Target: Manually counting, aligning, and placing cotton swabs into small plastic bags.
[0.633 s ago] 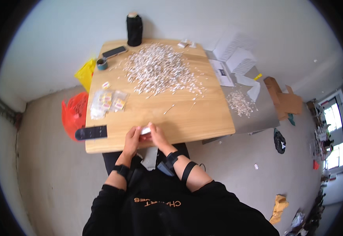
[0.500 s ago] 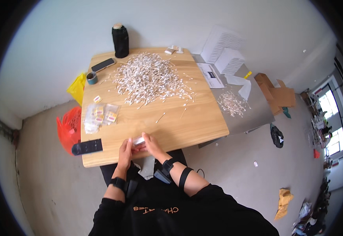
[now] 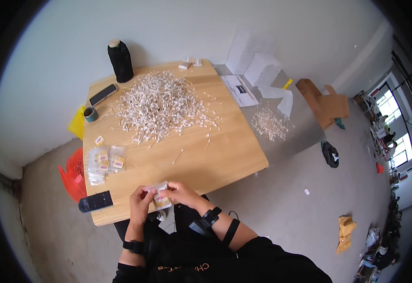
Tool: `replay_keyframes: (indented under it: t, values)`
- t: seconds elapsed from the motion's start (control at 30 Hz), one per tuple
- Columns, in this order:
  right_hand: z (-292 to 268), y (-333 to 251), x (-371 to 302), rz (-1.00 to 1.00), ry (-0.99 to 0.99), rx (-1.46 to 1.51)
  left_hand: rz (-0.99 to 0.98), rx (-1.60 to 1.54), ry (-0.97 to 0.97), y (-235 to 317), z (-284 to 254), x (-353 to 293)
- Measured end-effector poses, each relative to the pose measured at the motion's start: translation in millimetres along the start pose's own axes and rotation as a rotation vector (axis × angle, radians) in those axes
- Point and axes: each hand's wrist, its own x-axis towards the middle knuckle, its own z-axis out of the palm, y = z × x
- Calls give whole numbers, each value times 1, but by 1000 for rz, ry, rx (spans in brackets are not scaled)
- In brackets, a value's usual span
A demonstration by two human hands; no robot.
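Note:
At the table's front edge I hold a small clear plastic bag [image 3: 161, 203] with white swab ends and a yellow label showing inside. My left hand [image 3: 140, 203] pinches its upper left side, thumb on top. The fingers of my right hand [image 3: 181, 193] close on the upper right side. Beyond my hands a large heap of cotton swabs [image 3: 158, 108] covers much of the wooden table [image 3: 215, 162], with a few stray swabs [image 3: 178, 156] nearer me. To the left lie several flat clear bags [image 3: 96, 177] with yellow label cards [image 3: 118, 162] on or in them.
A phone [image 3: 103, 95], a teal cup-like container [image 3: 90, 113] and a black-covered bottle [image 3: 120, 61] stand far left; a dark strip [image 3: 96, 202] lies front left. Right, a grey table [image 3: 291, 144] holds more swabs [image 3: 269, 123]. A red bag [image 3: 72, 177] hangs by the left edge.
The bag has turned so its flat face and yellow label show; both hands now pinch its top. The whole view has shifted and tilted, with the table appearing lower and further left.

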Motion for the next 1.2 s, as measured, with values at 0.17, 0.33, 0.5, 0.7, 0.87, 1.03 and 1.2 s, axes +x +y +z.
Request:
replay_keyframes:
  t: [0.17,0.33,0.5,0.7,0.87,1.03,1.2]
  values:
    - [-8,-2,-4,-89,-7,97,-32,-7,-95,3,2,6]
    - [-21,-29,-15,-68,17,186,-55,32,-174,32,21,14]
    - [-21,-35,-21,-124,66,274,105,205,-170,49,32,4]
    - [-22,-42,-24,-184,93,209,-8,159,-106,61,40,-6]
    - [-39,-41,-23,-192,-49,57,26,466,-264,77,41,-7]
    - [-15,-43,-15,-139,117,645,109,362,-83,72,43,-11]
    - [-1,-31,-10,-21,-19,706,309,404,89,77,52,-13]
